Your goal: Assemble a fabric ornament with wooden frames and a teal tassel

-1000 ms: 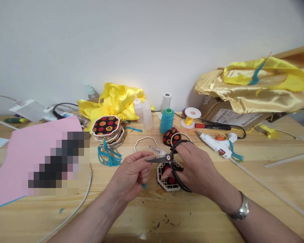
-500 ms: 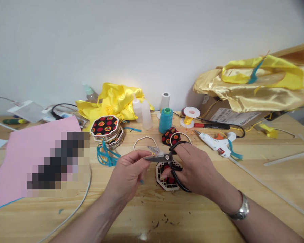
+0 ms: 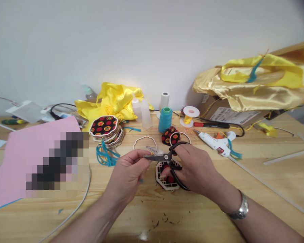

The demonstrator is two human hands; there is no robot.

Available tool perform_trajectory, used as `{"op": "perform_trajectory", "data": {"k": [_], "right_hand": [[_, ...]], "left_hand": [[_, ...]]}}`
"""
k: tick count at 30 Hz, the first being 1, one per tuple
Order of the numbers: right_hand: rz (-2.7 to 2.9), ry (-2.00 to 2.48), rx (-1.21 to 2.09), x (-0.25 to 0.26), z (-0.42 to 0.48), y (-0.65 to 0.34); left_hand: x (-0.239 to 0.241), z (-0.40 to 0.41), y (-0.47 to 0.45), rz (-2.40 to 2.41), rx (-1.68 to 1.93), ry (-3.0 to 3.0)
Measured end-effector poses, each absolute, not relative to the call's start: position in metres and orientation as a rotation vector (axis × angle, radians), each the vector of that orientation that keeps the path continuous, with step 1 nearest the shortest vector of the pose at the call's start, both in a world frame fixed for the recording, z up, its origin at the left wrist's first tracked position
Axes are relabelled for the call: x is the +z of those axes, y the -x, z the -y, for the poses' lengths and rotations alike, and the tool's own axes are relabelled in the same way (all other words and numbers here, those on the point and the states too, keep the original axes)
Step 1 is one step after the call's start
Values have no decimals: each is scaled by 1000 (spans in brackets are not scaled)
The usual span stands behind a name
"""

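Observation:
My right hand (image 3: 192, 167) grips black-handled scissors (image 3: 164, 157), their blades pointing left to the fingertips of my other hand. My left hand (image 3: 130, 168) is closed in a pinch on a small yellow cord (image 3: 152, 153), mostly hidden by the fingers and blades. A bit of blue thread shows just under that hand; whether it belongs to the cord I cannot tell. Below the scissors lies an octagonal wooden lattice frame (image 3: 164, 186) over dark red-patterned fabric. Behind the blades are a pale wavy-edged ring (image 3: 134, 143) and a small clear plastic bag (image 3: 152, 148).
Left stand stacked patterned panels (image 3: 105, 126), blue tassels (image 3: 106, 153) and a pink sheet (image 3: 40, 145). Behind are yellow satin (image 3: 116, 98), white bottles (image 3: 146, 116), a blue thread cone (image 3: 165, 120) and a yellow thread spool (image 3: 187, 119). A glue gun (image 3: 212, 141) lies right.
The view has shifted very slightly. Both hands and the scissors keep almost the same position.

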State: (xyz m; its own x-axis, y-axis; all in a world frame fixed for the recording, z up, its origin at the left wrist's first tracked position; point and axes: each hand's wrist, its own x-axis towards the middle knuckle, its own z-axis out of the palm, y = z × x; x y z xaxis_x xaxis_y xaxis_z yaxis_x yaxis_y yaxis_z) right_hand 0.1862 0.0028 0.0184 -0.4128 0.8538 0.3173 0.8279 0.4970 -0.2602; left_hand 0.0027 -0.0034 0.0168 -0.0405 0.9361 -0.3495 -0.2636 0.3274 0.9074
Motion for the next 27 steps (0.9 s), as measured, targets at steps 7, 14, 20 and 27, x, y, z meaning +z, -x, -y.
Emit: {"op": "perform_trajectory", "data": {"k": [7, 14, 20, 27], "right_hand": [[2317, 1387, 74, 18, -2, -186], [2288, 1445, 230, 18, -2, -188], [2123, 1589, 621, 22, -3, -186], [2287, 1599, 341, 25, -5, -186]], "left_hand": [[15, 4, -2, -1207, 1135, -712], [18, 4, -3, -1170, 1143, -698], [21, 2, -3, -1061, 1087, -564], [16, 0, 1, -952, 1028, -483]]}}
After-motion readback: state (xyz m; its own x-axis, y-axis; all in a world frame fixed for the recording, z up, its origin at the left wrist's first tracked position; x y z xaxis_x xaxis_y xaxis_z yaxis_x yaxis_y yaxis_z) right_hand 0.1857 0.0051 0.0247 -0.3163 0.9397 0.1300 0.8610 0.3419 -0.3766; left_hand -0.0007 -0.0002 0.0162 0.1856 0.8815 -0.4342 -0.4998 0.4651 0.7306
